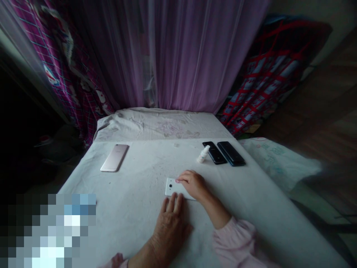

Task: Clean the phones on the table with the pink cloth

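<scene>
- Head view: the white phone (180, 188) lies back up on the table (139, 190), near the middle, its camera end to the left.
- Left hand (169, 221): palm down at the phone's near side. Fingers are straight and slightly spread; fingertips rest at the near edge. No grip is visible.
- Right hand (195, 184): over the right part of the phone, fingers bent and held close together, fingertips at the far edge. Whether they pinch anything cannot be told; the underside is hidden.
- Progress, done: the phone is positioned flat, with both hands at it. Handling is judged to be under way.
- Progress, left: both hands have yet to come off the phone. The surface shows no clear sign of a finished state; the right end is partly covered.
- Pink phone (115, 158): far left, well apart from both hands.
- Bottle (203, 154): far right, standing beside the left black phone (219, 155); contact between them cannot be confirmed.
- Right black phone (232, 153): just beside the left one. Whether these other phones have been worked on cannot be determined.
</scene>
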